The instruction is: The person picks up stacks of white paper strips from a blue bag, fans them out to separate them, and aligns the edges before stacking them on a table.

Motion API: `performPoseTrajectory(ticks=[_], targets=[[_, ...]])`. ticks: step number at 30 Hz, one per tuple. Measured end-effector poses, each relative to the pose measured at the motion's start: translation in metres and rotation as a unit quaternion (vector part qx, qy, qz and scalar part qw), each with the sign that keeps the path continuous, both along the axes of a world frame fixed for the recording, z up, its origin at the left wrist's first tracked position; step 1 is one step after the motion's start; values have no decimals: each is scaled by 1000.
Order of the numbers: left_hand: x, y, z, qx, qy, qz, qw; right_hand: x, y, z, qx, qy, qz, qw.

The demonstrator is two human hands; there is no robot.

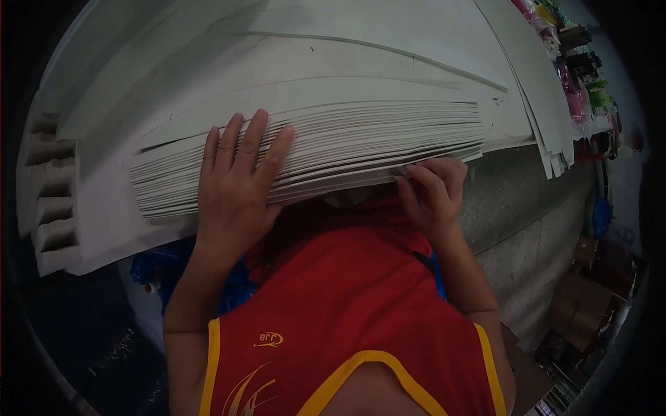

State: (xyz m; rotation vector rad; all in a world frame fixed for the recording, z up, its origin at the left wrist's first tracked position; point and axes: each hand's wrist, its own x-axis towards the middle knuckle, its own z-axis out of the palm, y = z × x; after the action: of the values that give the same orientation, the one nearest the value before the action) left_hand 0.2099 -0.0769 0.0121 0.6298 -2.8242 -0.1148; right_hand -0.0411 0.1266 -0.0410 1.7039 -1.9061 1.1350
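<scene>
Stacked strips, pale and thin, lie in a fanned pile along the near edge of the bench, directly ahead of the person's body. Their long axis runs left to right, almost parallel to that edge, with the right end a little farther from the body than the left. The left hand is on top of the pile's left half, palm down, fingers spread and pointing across the strips toward the far side, thumb lying toward the near edge. The right hand is at the near long side, toward the right end, with thumb and forefinger curled close together at the lowest strip edges; whether they pinch one strip, several or only touch them, I cannot tell. Of the two, the right hand is nearer the pile's closest end. Just past that end the bench edge gives way to the grey floor, leaving open space beside the right wrist. Beyond the pile, a broad sheet lies toward the far side, and overlapping sheets jut past the bench's near edge at the right. Notched white pieces line the left edge.
</scene>
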Motion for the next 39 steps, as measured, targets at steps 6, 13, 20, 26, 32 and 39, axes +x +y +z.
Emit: performPoseTrajectory(ticks=[6,13,20,26,32,39], targets=[[-1,1,0,-2,4,1,1000,1,4,4,34,28,14,999],[-2,1,-1,-11,5,5,1000,4,0,17,68,39,7,997],[-2,1,-1,-18,-1,8,1000,0,-11,24,48,129,17,990],[-3,3,0,-15,3,9,1000,-4,-14,20,33,154,40,987],[-1,3,-1,-15,-11,17,1000,-7,-13,12,16,154,61,986],[-2,4,0,-9,10,12,1000,0,-9,11,25,97,57,993]])
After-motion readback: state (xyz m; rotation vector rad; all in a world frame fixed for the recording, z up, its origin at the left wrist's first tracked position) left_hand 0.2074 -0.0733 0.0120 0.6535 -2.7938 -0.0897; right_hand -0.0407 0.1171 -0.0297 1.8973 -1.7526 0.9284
